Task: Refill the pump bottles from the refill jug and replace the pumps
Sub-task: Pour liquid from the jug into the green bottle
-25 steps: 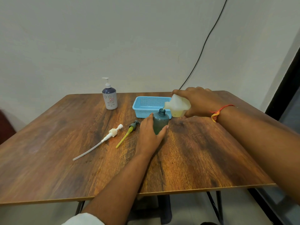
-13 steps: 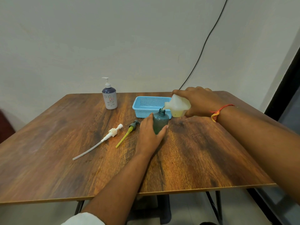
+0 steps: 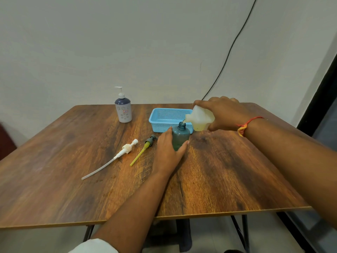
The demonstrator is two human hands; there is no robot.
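A dark green bottle (image 3: 180, 136) with no pump stands upright near the table's middle. My left hand (image 3: 168, 152) grips its lower body from the near side. My right hand (image 3: 224, 114) holds the translucent refill jug (image 3: 200, 118) tipped to the left, its spout right over the green bottle's open neck. Yellowish liquid sits in the jug's lower part. Two loose pumps lie on the table left of my left hand: a grey pump with a yellow tube (image 3: 144, 149) and a white pump with a long clear tube (image 3: 116, 157).
A white and dark blue pump bottle (image 3: 123, 111) with its pump fitted stands at the back left. A light blue mesh basket (image 3: 164, 118) sits just behind the green bottle. The wooden table (image 3: 228, 179) ends close to the wall; a black cable (image 3: 229, 50) hangs down behind.
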